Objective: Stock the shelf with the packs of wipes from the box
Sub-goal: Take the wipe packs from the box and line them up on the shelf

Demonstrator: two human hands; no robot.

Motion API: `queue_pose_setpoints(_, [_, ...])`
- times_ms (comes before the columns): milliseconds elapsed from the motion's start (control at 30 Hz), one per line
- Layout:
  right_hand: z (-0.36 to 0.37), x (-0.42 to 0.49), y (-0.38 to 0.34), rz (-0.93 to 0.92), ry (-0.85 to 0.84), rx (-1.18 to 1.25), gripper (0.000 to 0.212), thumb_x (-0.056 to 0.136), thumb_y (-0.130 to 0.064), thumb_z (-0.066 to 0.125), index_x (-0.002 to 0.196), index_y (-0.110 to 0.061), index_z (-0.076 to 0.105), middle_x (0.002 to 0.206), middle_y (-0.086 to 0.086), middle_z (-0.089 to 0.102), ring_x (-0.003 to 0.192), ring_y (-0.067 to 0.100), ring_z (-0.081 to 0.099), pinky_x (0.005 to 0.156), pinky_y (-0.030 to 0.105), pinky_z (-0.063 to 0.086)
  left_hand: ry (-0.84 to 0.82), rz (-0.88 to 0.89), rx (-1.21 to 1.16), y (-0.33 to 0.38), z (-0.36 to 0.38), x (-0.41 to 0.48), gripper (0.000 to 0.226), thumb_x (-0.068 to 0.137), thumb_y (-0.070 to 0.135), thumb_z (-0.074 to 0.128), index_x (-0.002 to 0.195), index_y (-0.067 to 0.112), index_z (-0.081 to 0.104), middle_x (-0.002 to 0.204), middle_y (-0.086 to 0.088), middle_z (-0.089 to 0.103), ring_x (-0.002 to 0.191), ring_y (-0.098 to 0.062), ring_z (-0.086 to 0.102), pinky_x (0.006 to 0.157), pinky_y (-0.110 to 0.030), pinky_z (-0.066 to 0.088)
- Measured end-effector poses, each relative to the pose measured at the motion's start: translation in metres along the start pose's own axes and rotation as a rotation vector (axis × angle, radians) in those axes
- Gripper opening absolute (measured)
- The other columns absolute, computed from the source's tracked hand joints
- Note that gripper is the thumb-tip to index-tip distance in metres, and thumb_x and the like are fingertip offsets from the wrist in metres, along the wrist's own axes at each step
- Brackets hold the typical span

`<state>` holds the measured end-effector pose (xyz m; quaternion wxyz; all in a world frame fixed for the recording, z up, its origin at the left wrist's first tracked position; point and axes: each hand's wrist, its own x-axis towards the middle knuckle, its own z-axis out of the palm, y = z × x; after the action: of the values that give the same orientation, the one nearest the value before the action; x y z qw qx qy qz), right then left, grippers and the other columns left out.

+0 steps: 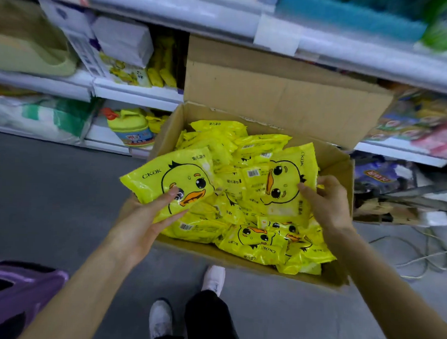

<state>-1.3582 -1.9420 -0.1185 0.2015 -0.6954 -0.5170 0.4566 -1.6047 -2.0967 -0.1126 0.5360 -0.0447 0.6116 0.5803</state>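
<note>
- Left pack of wipes: yellow, duck face, "CKOK" print. It is held over the near-left corner of the box, partly past the rim.
- Our left hand is clamped on it, thumb on the printed face and fingers underneath.
- Right pack: same design, turned on end, resting on the pile inside the box on the right side.
- Our right hand grips its right edge, thumb on the front and fingers curled behind.
- Loose pile of packs: fills the box, lying at mixed angles, some face up and some barcode side up.
- The box is open cardboard on the floor, right against the shelf. Its rear flap stands up in front of the shelving.
- Shelf stock: a few yellow packs stand on edge on the middle level, just left of the flap. We can't tell the count because of blur.
- A white wrapped bundle sits just left of them.
- A yellow jug stands on the level below.
- White shoes are near the box's front edge.
- A purple bag is at bottom left.
- Cables lie on the floor to the right.
</note>
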Motion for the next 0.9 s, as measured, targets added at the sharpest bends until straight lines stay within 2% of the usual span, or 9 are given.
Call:
queue_pose_setpoints(133, [-0.01, -0.041, -0.057, -0.18, -0.077, 0.109, 0.016, 0.092, -0.009, 0.061, 0.105, -0.013, 0.051, 0.08, -0.002, 0.065, 0.056, -0.003, 0.062, 0.052, 0.02, 0.052, -0.05, 0.054, 0.001, 0.027, -0.001, -0.025, 0.036, 0.085, 0.007, 0.066, 0.121, 0.009, 0.061, 0.109, -0.003, 0.073, 0.108, -0.02, 0.067, 0.072, -0.033, 0.061])
queue_pose_setpoints(233, [-0.017, -0.07, -0.1, -0.239, -0.137, 0.243, 0.018, 0.093, -0.008, 0.059, 0.106, -0.018, 0.054, 0.08, -0.005, 0.068, 0.06, 0.0, 0.065, 0.055, 0.023, 0.054, -0.102, 0.106, 0.018, 0.052, 0.0, -0.043, 0.039, 0.083, 0.013, 0.07, 0.121, 0.01, 0.061, 0.111, -0.003, 0.073, 0.109, -0.021, 0.066, 0.069, -0.031, 0.061])
queue_pose_setpoints(333, [-0.027, -0.1, -0.143, -0.316, -0.263, 0.315, 0.02, 0.094, -0.008, 0.056, 0.104, -0.025, 0.057, 0.094, -0.003, 0.073, 0.08, 0.015, 0.069, 0.074, 0.032, 0.056, -0.179, 0.16, 0.024, 0.084, 0.005, -0.068, 0.069, 0.069, 0.026, 0.077, 0.132, 0.011, 0.052, 0.123, -0.003, 0.067, 0.116, -0.02, 0.062, 0.069, -0.03, 0.06])
queue_pose_setpoints(400, [-0.037, -0.12, -0.174, -0.438, -0.302, 0.275, 0.022, 0.094, -0.005, 0.055, 0.102, -0.025, 0.06, 0.094, -0.009, 0.073, 0.081, 0.009, 0.068, 0.073, 0.024, 0.055, -0.207, 0.212, 0.041, 0.11, 0.01, -0.089, 0.092, 0.06, 0.035, 0.088, 0.138, 0.008, 0.046, 0.134, -0.004, 0.059, 0.12, -0.021, 0.059, 0.072, -0.032, 0.06])
queue_pose_setpoints(467, [-0.046, -0.141, -0.205, -0.534, -0.329, 0.232, 0.021, 0.094, -0.003, 0.054, 0.105, -0.021, 0.06, 0.096, -0.003, 0.071, 0.078, 0.009, 0.067, 0.069, 0.023, 0.055, -0.216, 0.266, 0.034, 0.14, 0.014, -0.112, 0.118, 0.045, 0.045, 0.094, 0.143, 0.01, 0.039, 0.144, -0.007, 0.048, 0.123, -0.022, 0.057, 0.074, -0.035, 0.06])
queue_pose_setpoints(600, [-0.064, -0.183, -0.265, -0.667, -0.383, 0.168, 0.022, 0.094, -0.006, 0.055, 0.106, -0.024, 0.061, 0.073, -0.005, 0.072, 0.059, 0.007, 0.066, 0.053, 0.021, 0.054, -0.284, 0.397, 0.006, 0.195, 0.019, -0.164, 0.083, 0.06, 0.037, 0.078, 0.134, 0.014, 0.047, 0.138, 0.0, 0.055, 0.122, -0.018, 0.056, 0.073, -0.032, 0.061])
queue_pose_setpoints(733, [-0.081, -0.227, -0.319, -0.779, -0.433, 0.088, 0.024, 0.093, -0.008, 0.057, 0.115, -0.017, 0.062, 0.08, -0.008, 0.073, 0.067, 0.007, 0.068, 0.056, 0.021, 0.054, -0.322, 0.49, -0.013, 0.242, 0.018, -0.212, 0.056, 0.078, 0.036, 0.076, 0.122, 0.014, 0.05, 0.125, 0.006, 0.06, 0.116, -0.012, 0.058, 0.083, -0.04, 0.059])
queue_pose_setpoints(867, [-0.101, -0.271, -0.369, -0.821, -0.503, 0.011, 0.007, 0.092, -0.016, 0.059, 0.095, -0.022, 0.061, 0.073, -0.001, 0.072, 0.06, 0.011, 0.065, 0.048, 0.023, 0.05, -0.35, 0.61, -0.015, 0.283, 0.019, -0.266, 0.017, 0.086, 0.028, 0.066, 0.099, 0.023, 0.057, 0.105, 0.008, 0.07, 0.109, -0.018, 0.064, 0.085, -0.042, 0.057])
queue_pose_setpoints(900, [-0.107, -0.281, -0.381, -0.854, -0.499, -0.028, 0.005, 0.091, -0.017, 0.061, 0.091, -0.022, 0.061, 0.071, 0.001, 0.07, 0.057, 0.012, 0.063, 0.047, 0.022, 0.049, -0.365, 0.634, -0.019, 0.292, 0.02, -0.278, 0.017, 0.084, 0.029, 0.066, 0.098, 0.024, 0.058, 0.101, 0.009, 0.073, 0.108, -0.019, 0.065, 0.081, -0.04, 0.058])
